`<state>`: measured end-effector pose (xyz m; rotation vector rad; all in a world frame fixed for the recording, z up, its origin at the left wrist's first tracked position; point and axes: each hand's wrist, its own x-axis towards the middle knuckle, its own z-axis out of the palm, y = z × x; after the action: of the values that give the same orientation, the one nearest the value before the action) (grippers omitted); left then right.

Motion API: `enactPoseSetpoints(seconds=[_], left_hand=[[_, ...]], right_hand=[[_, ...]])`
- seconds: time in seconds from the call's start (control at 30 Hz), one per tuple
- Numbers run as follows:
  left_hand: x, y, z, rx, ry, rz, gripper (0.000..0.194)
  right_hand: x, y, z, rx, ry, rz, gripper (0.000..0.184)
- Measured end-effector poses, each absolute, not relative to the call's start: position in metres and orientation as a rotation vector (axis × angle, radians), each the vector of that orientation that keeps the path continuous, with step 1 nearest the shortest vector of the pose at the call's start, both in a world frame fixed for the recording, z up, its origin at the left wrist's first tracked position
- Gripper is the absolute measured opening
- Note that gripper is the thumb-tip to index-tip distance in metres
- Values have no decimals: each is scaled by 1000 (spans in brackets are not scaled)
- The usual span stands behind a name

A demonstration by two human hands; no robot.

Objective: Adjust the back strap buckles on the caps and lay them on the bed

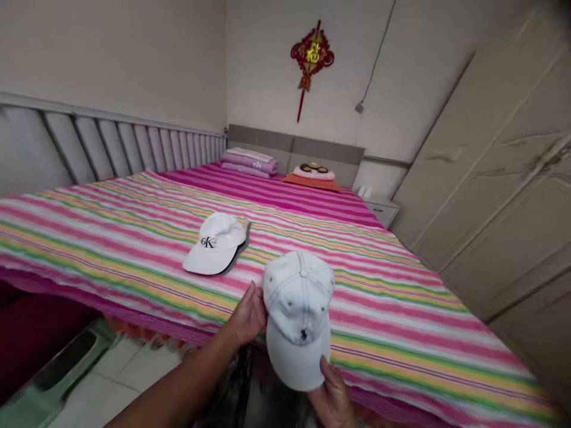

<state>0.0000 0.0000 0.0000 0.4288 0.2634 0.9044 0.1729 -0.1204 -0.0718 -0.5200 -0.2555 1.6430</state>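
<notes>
A white baseball cap [298,303] with a small dark emblem above its brim is held over the near edge of the bed, brim toward me. My right hand [332,395] grips the brim's right edge, thumb on top and fingers underneath. At the cap's left side is my left hand [250,315], closed on its edge with the fingertips partly hidden behind it. A second white cap [216,242] with black "CK" lettering lies on the striped bedspread [134,238], to the left of the held one, its brim pointing toward the near left.
Folded purple bedding [250,163] and a pink and orange pile [312,175] lie by the headboard [330,154]. A white radiator [129,142] runs along the left wall. Tall wardrobe doors [495,154] and a small nightstand [381,211] stand at right. A red ornament [312,56] hangs above.
</notes>
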Motion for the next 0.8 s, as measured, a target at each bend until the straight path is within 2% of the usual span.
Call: enactPoseSetpoints(seconds=[0.3,0.4,0.5,0.57,0.8], left_hand=[[-7,23,19,493,232,708,69],[-11,29,33,591,206,601,64],[-12,29,52,722,165,664,33],[-10,25,64,857,125,688,22],[2,12,81,933,96,632,25]], right_hand=[[185,-132,-51,-687,-473,1654,69],[192,-136,-40,-764,-500,1655,70],[197,-139,-34,-804,-520,1643,69],[197,-140,-30,-816,-557,1645,68],[203,-142,-11,-920,-791,1605,64]])
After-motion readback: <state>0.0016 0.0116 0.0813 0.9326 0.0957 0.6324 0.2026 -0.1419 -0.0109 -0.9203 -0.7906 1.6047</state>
